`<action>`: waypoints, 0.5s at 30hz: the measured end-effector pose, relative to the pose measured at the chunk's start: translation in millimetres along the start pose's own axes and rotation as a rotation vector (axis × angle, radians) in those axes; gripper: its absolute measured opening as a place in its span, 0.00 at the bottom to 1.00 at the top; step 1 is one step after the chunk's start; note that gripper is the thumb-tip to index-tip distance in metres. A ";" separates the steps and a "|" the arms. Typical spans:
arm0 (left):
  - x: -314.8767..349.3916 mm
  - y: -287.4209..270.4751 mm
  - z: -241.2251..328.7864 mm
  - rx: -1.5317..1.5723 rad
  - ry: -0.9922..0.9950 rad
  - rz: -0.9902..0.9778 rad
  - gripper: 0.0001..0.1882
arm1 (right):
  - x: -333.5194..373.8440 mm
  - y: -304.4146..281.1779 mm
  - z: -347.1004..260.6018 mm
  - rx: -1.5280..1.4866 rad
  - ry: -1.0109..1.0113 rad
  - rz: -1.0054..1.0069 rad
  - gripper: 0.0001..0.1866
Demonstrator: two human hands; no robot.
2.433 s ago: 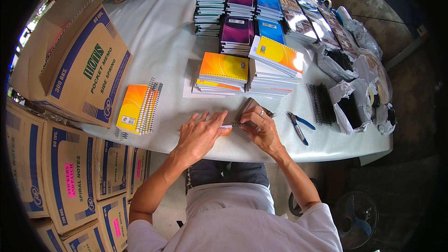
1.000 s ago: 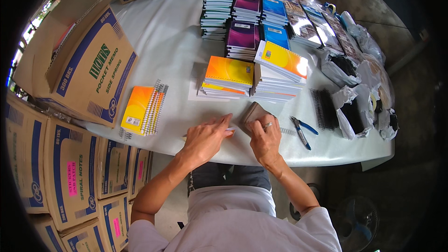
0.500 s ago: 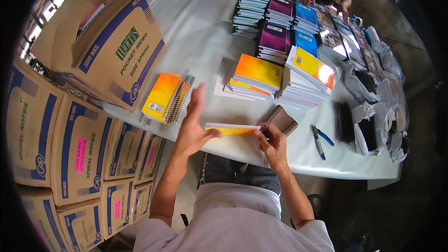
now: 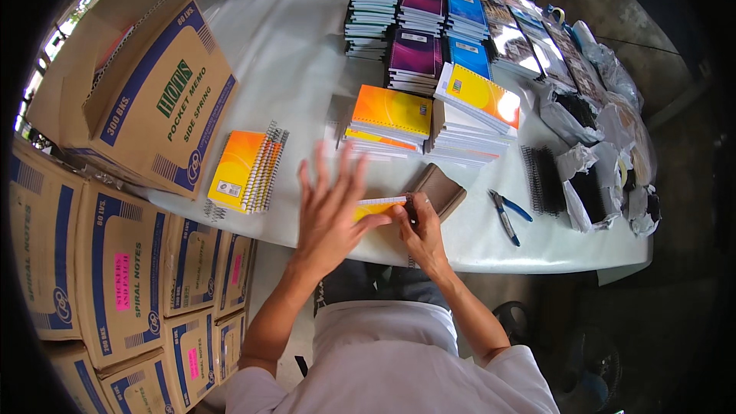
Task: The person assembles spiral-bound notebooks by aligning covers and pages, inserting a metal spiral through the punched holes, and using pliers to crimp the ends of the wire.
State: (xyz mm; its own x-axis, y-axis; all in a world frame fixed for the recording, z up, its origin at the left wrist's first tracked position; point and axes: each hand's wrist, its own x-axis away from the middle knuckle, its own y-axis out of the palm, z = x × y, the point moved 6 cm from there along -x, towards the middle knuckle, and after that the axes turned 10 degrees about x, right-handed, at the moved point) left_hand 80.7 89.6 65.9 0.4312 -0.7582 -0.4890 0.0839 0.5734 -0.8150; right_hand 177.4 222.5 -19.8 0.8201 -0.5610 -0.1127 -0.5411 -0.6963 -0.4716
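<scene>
Your left hand [image 4: 331, 211], fingers spread, lies flat on a yellow notebook [image 4: 377, 207] running left to right; your right hand [image 4: 420, 231] pinches its right end.

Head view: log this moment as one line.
left hand: flat on yellow notebook | right hand: pinching notebook's right end | brown wallet: beside | pliers: on table

Glossy paper covers the yellow notebook [image 4: 373, 208] under the hands, a matt white cloth table [image 4: 291, 54] spreads toward twelve o'clock, and metal-jawed, blue plastic-handled pliers [image 4: 506, 215] lie at three o'clock.
</scene>
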 end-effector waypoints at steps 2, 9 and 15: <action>-9.9 18.3 11.8 0.043 0.019 -0.121 0.39 | 2.1 4.1 10.5 0.018 -0.016 -0.022 0.10; -7.0 44.2 -2.7 0.205 -0.084 -0.383 0.28 | -8.4 -46.8 -32.2 0.194 -0.232 -0.072 0.17; -11.4 45.4 -2.9 0.159 -0.096 -0.521 0.27 | -22.4 -47.6 -36.2 0.212 -0.376 -0.115 0.17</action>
State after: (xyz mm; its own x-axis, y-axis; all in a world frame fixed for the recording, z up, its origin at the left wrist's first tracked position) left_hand 77.0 123.4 33.6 0.3758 -0.9267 0.0035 0.4401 0.1752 -0.8807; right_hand 178.1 251.9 36.8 0.9045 -0.2564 -0.3408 -0.4247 -0.6154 -0.6641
